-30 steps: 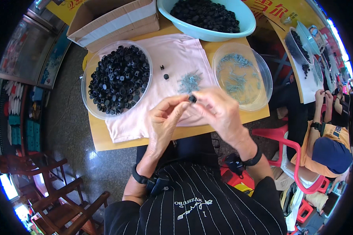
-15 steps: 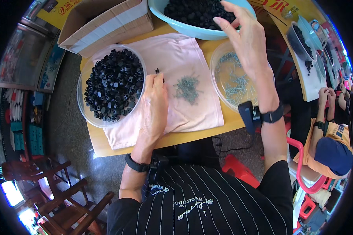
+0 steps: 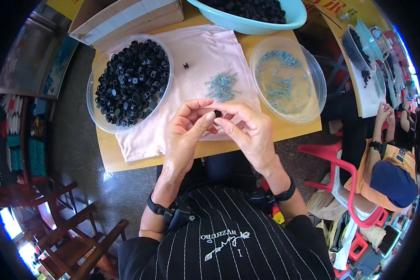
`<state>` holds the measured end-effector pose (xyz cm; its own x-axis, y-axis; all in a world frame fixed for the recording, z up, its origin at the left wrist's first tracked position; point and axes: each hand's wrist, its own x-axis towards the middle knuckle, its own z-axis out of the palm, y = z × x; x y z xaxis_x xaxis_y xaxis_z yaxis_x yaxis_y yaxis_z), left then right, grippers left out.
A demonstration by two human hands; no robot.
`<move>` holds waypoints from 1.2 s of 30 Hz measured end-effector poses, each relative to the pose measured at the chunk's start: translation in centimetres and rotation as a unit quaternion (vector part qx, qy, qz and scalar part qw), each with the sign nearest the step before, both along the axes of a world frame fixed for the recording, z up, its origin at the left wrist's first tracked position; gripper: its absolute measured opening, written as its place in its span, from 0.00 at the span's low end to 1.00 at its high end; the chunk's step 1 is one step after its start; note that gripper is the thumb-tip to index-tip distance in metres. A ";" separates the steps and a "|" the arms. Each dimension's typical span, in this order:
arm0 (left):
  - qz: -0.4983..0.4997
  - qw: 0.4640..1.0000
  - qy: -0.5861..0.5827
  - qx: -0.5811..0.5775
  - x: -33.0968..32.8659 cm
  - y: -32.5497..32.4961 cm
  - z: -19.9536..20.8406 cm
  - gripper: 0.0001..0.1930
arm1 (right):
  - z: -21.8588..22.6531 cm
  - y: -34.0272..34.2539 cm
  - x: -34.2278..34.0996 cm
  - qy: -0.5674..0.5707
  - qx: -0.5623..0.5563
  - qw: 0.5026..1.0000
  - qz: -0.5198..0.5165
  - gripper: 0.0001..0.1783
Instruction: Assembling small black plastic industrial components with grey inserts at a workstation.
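Observation:
My left hand (image 3: 187, 131) and my right hand (image 3: 251, 131) meet over the near edge of the pink cloth (image 3: 182, 42). Pinched between their fingertips is a small black plastic part (image 3: 218, 113), mostly covered by the thumbs. Just beyond the fingers lies a loose pile of small silvery screws or pins (image 3: 221, 87). One more black piece (image 3: 185, 66) sits alone on the cloth. To the left, a clear round tub (image 3: 92, 109) is heaped with black plastic caps (image 3: 133, 84).
Right of the cloth, a shallow clear tub (image 3: 318, 95) holds more silvery screws or pins. A light blue basin (image 3: 247, 29) of black parts and an open cardboard box (image 3: 130, 23) stand at the back. A seated person (image 3: 387, 172) works at another table on the right, past a red chair (image 3: 354, 186).
My right hand has come down from the blue basin to the near side of the cloth. My left hand has drawn back from beside the lone black piece, and both now meet.

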<state>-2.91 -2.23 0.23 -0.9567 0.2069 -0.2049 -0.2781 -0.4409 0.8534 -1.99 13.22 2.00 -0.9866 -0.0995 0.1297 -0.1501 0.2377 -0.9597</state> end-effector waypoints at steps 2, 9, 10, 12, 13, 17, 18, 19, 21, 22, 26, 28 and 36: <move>-0.012 1.000 -0.007 0.018 0.5 0.0 -0.3 0.18 | -1.0 -0.4 1.0 0.018 -0.057 0.998 -0.028 0.13; 0.038 0.895 0.264 -0.356 -0.6 0.9 -0.4 0.09 | -1.3 1.0 2.0 0.065 0.127 0.984 -0.108 0.13; 0.064 0.761 0.412 -0.496 -1.2 1.4 -0.3 0.08 | -1.5 1.4 1.8 0.067 0.129 0.983 -0.110 0.13; 0.029 0.768 0.414 -0.488 -2.0 1.8 -0.5 0.07 | -1.9 1.9 1.3 0.200 0.297 0.928 -0.100 0.13; 0.014 0.737 0.431 -0.520 -2.3 2.1 -0.8 0.06 | -1.5 1.7 1.6 0.192 0.343 0.914 -0.103 0.13; 0.003 0.704 0.432 -0.564 -2.5 2.5 -1.7 0.09 | -2.0 1.8 2.1 0.201 0.394 0.893 -0.080 0.14; 0.000 0.703 0.434 -0.564 -2.5 2.5 -1.8 0.09 | -1.9 1.7 2.2 0.200 0.393 0.894 -0.083 0.14; 0.011 0.712 0.435 -0.551 -2.4 2.5 -1.8 0.08 | -1.8 1.7 2.4 0.208 0.399 0.890 -0.077 0.15; 0.021 0.721 0.437 -0.536 -2.2 2.6 -1.8 0.07 | -1.6 1.7 2.5 0.216 0.405 0.886 -0.073 0.15; 0.032 0.770 0.407 -0.490 -2.0 2.6 -1.9 0.06 | -1.5 1.7 2.5 0.215 0.409 0.885 -0.067 0.15; 0.048 0.868 0.320 -0.376 -1.4 1.9 -1.8 0.05 | -2.0 1.9 2.4 0.192 0.384 0.901 -0.060 0.15; 0.052 0.892 0.291 -0.341 -0.9 1.6 -1.7 0.05 | -1.9 2.1 2.4 0.192 0.389 0.899 -0.056 0.15; 0.029 0.989 0.099 -0.107 1.5 -0.2 -0.8 0.08 | -1.2 2.2 2.0 0.084 0.142 0.986 0.000 0.12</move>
